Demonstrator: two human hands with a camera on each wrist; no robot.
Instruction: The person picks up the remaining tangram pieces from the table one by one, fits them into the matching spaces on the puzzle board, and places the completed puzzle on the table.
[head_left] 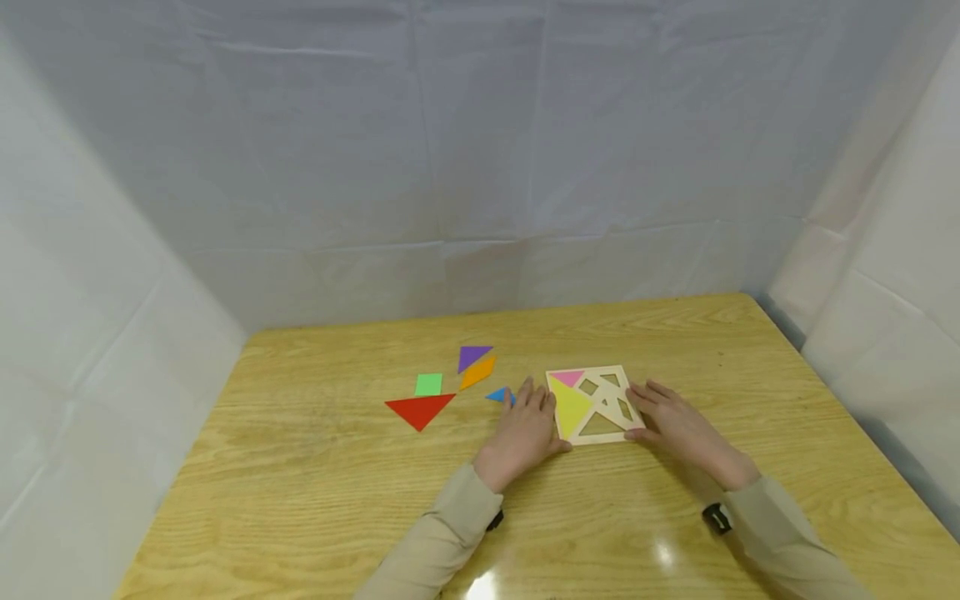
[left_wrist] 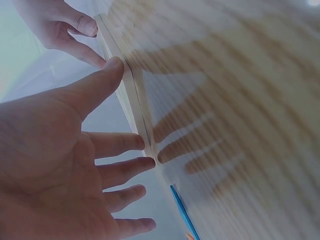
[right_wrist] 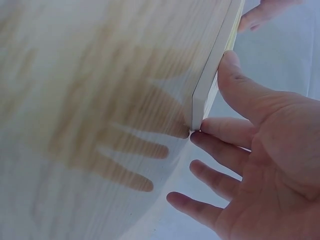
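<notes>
A square wooden tangram tray [head_left: 611, 436] lies flat on the table between the two hands. Set in its left part are a yellow triangle [head_left: 570, 407] and a pink triangle [head_left: 567, 378]; its other cutouts show bare. My left hand [head_left: 522, 433] touches the tray's left side and near left corner with thumb and fingertips, fingers nearly straight. At the opposite side, my right hand [head_left: 678, 429] touches the right edge and near right corner, its fingers spread in the right wrist view. A blue triangle [head_left: 497, 394] lies just beyond my left fingers, partly hidden by them.
Left of the tray lie a purple triangle [head_left: 474, 357], an orange parallelogram [head_left: 478, 373], a green square [head_left: 428, 384] and a large red triangle [head_left: 421, 411]. The wood-grain table [head_left: 315, 492] meets hanging white sheets [head_left: 480, 167] at its back and sides.
</notes>
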